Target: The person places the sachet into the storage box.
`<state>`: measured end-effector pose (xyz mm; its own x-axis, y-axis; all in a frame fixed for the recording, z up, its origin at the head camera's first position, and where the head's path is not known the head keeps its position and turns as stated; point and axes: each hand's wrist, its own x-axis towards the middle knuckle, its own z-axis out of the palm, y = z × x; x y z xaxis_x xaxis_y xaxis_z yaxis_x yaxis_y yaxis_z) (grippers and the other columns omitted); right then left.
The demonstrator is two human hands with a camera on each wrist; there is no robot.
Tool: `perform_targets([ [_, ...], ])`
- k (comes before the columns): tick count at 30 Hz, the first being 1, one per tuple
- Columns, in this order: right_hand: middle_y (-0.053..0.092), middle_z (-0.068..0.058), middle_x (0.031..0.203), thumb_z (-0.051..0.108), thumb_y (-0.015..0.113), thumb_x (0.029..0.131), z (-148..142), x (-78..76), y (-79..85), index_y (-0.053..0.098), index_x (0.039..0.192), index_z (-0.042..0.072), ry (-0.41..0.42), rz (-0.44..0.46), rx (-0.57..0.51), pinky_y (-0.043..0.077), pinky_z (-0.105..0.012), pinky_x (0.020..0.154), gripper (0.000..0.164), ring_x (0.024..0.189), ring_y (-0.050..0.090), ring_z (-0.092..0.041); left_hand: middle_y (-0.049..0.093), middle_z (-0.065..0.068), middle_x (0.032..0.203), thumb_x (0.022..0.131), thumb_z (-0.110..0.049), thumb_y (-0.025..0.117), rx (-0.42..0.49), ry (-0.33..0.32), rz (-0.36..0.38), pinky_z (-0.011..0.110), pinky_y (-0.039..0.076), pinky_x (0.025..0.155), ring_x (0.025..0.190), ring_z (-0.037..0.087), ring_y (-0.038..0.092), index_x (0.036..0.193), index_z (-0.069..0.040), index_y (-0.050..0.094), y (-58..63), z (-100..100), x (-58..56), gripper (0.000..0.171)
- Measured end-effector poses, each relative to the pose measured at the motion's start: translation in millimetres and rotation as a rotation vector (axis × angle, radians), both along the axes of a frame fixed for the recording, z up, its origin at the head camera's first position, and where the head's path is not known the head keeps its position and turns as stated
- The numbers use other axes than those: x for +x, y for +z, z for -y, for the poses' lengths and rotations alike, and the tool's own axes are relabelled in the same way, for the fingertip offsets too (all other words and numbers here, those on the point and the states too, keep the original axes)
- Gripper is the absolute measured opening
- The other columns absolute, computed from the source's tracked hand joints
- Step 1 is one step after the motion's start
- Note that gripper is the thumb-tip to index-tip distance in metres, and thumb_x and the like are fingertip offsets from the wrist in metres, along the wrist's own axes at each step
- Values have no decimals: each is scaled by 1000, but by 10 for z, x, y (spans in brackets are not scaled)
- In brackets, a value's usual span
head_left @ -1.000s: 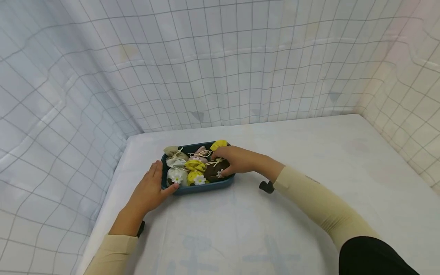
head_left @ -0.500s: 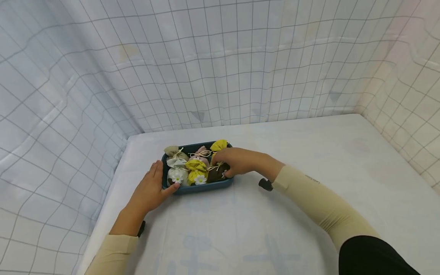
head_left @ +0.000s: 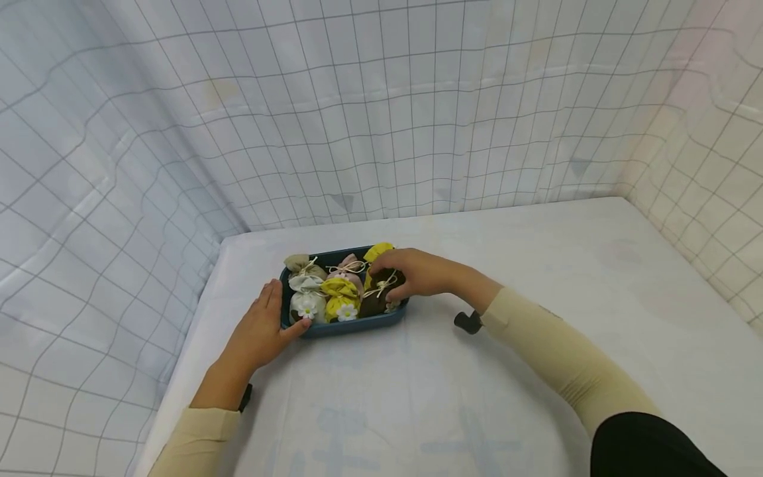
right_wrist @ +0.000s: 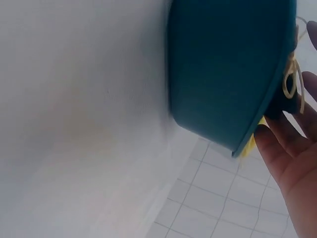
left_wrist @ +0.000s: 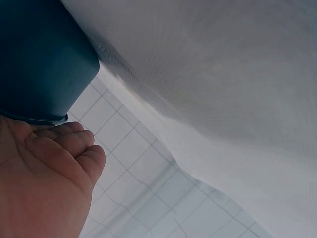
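A dark blue-green plastic basin [head_left: 354, 326] holds several small tied cloth pouches. My left hand [head_left: 256, 334] rests against its left end, fingers straight along the side and thumb on the near rim. In the left wrist view, the fingers of that hand [left_wrist: 47, 173] touch the basin's rim. My right hand [head_left: 424, 273] holds a dark brown pouch [head_left: 372, 303] with a cream string bow, at the basin's right end, thumb near and fingers on the far side. The right wrist view shows the fingers around this dark pouch [right_wrist: 283, 101]; much of it is hidden.
Beside the brown pouch lie a yellow pouch [head_left: 338, 289] and a white pouch [head_left: 306, 302], both with white flowers. Behind are a beige pouch [head_left: 297, 262], a pink pouch [head_left: 348, 273] and another yellow pouch [head_left: 378, 251]. Gridded cloth [head_left: 417, 132] surrounds the white-covered table [head_left: 507, 265].
The brown pouch has turned, and its bow now shows between my right thumb and fingers. My right hand has shifted slightly up and right. My left hand and the basin have stayed put.
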<state>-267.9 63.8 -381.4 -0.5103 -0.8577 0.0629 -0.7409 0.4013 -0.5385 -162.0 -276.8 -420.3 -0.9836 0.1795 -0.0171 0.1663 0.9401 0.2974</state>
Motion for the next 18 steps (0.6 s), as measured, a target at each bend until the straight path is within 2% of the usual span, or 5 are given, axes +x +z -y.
perform_targets([
  [5,54,0,141,27,77,90,-174,-3,30,58,137,13,-64,-14,-26,37,-37,111,53,133,46,-17,10,33,159,94,-65,53,-6,-5,-6,62,22,113,144,50,17,155,11,6,-6,-2,-14,107],
  [9,56,0,138,28,76,90,-412,6,36,58,136,11,-154,-4,-36,40,-41,109,52,130,49,-19,9,33,159,94,-65,52,-5,-8,3,62,22,113,144,50,16,155,11,6,-3,0,-22,108],
  [14,58,-3,136,32,73,92,-852,47,21,58,136,11,-259,15,-80,47,-48,102,51,123,54,-24,8,32,160,94,-66,51,18,-6,26,63,21,113,145,50,14,155,9,4,1,4,-26,108],
  [18,57,-5,137,33,70,94,-1278,122,6,56,137,10,-346,55,-121,46,-50,102,51,124,54,-26,7,32,160,93,-68,51,45,-5,50,63,20,113,145,49,13,155,8,1,-13,38,-34,110],
])
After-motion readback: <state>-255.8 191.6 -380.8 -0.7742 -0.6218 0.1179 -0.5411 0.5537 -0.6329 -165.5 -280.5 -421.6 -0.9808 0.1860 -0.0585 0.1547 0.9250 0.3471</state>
